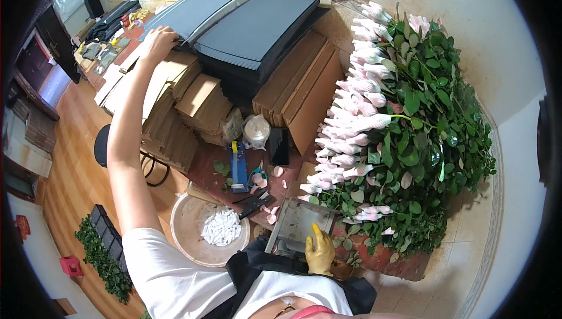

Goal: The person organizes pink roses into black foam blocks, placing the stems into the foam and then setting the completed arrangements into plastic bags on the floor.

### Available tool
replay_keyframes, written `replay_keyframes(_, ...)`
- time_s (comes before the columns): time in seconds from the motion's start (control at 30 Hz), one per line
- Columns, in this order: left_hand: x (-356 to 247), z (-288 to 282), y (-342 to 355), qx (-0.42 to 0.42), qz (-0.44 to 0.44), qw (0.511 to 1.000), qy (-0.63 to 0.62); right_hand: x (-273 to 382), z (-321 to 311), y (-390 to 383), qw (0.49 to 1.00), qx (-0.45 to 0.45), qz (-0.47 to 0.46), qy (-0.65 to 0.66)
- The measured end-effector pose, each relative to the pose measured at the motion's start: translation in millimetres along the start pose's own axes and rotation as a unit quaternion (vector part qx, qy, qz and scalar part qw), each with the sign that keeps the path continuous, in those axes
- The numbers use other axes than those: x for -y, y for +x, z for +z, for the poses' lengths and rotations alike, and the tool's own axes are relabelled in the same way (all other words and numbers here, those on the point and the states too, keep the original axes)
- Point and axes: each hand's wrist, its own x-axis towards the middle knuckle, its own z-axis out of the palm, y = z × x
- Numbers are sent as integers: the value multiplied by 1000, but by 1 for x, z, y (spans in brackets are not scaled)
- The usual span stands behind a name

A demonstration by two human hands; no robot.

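Note:
My left hand (158, 45) is stretched far out to the upper left. Its fingers are curled at the near corner of a stack of dark grey corrugated sheets (202, 6), closed on the edge of a sheet. A second stack of the same sheets (257, 29) lies beside it. My right hand (319, 251), in a yellow glove, is close to my body by a grey metal tray (304, 218). Its index finger points forward and it holds nothing I can see. To the right lies a big heap of pink roses (410, 96), their heads in white foam nets (357, 88).
Folded cardboard (161, 93) is piled under my left forearm. On the red table stand a blue tape dispenser (239, 167), scissors (257, 175), a black phone (279, 146) and a wrapped roll (256, 130). A basin (187, 240) holds small white tubes (221, 227).

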Motion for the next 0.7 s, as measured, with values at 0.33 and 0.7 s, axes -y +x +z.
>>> replay_keyframes(0.33, -108, -94, 70, -171, -306, 937, 2, 42, -169, 157, 936, -120, -76, 323)
replay_keyframes(0.7, -42, 47, 23, -230, -440, 524, -692, 51, -161, 108, 917, 15, -136, 374)
